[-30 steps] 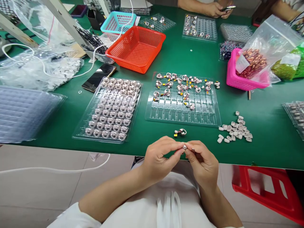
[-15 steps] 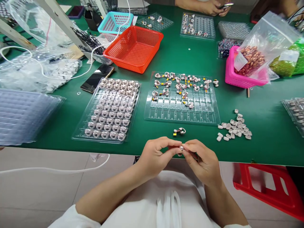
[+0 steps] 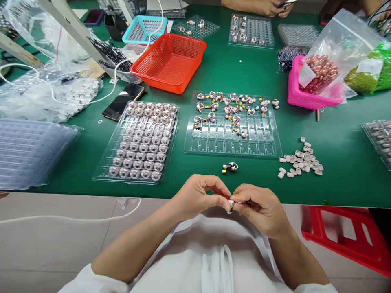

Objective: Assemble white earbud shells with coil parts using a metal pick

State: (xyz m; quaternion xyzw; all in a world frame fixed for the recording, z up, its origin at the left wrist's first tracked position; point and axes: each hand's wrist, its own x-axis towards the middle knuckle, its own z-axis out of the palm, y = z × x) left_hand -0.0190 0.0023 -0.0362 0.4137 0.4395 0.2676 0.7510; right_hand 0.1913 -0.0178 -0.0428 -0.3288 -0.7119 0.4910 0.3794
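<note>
Just in front of the table edge, my left hand (image 3: pixel 205 196) and my right hand (image 3: pixel 262 208) meet fingertip to fingertip. Both pinch one small, shiny, pale rounded part (image 3: pixel 231 203); the fingers cover much of it. Beyond them on the green table lies a small curved white assembly with a yellow tab (image 3: pixel 230 167). A clear tray (image 3: pixel 235 142) behind it carries several similar assemblies in its upper rows. To the left, another clear tray (image 3: pixel 139 140) holds rows of shiny rounded shells. Loose white caps (image 3: pixel 301 162) lie in a pile to the right.
A red basket (image 3: pixel 171 65), a blue basket (image 3: pixel 145 30) and a black phone (image 3: pixel 122 101) are at the back left. Clear trays (image 3: pixel 33 154) are stacked at left. The pink basket (image 3: pixel 314 97) holds bagged copper-coloured parts. Across the table are another person's hands (image 3: pixel 271 7).
Both hands have come slightly lower and closer to my body, with the small part still pinched between them. Its angle has shifted a little. The whole view has shifted slightly.
</note>
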